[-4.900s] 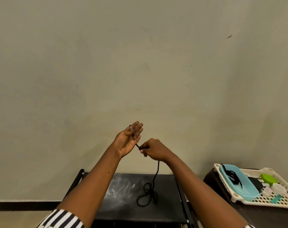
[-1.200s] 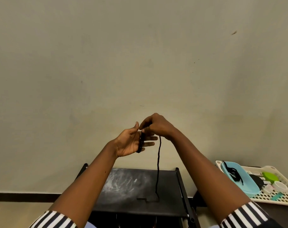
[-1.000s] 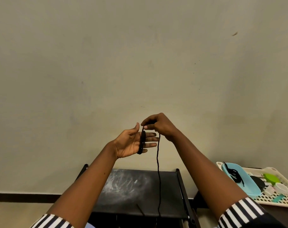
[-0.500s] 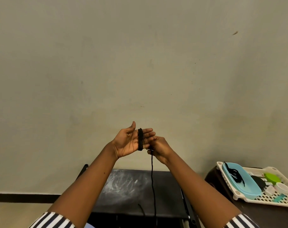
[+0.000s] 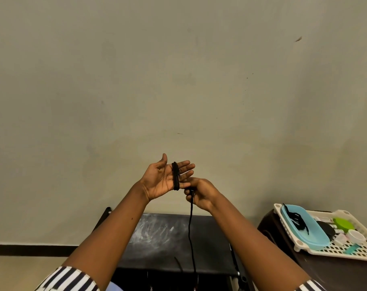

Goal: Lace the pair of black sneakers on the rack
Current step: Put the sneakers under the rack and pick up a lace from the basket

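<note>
My left hand (image 5: 163,177) is raised palm up with straight fingers, and a black shoelace (image 5: 175,175) is wound in several turns around those fingers. My right hand (image 5: 200,192) sits just below and right of it, pinching the free part of the lace. The loose strand (image 5: 191,229) hangs straight down past the top of the black rack (image 5: 165,238). No sneakers are in view.
A plain wall fills most of the view. At the right, a dark stool (image 5: 268,227) carries a white perforated tray (image 5: 346,252) with a light blue dish (image 5: 316,236) holding another black lace (image 5: 298,221), plus a green lid and small containers.
My right hand circled over my left fingers and came down below them, winding more lace on. The pile of lace on the rack top has been drawn up into a hanging strand.
</note>
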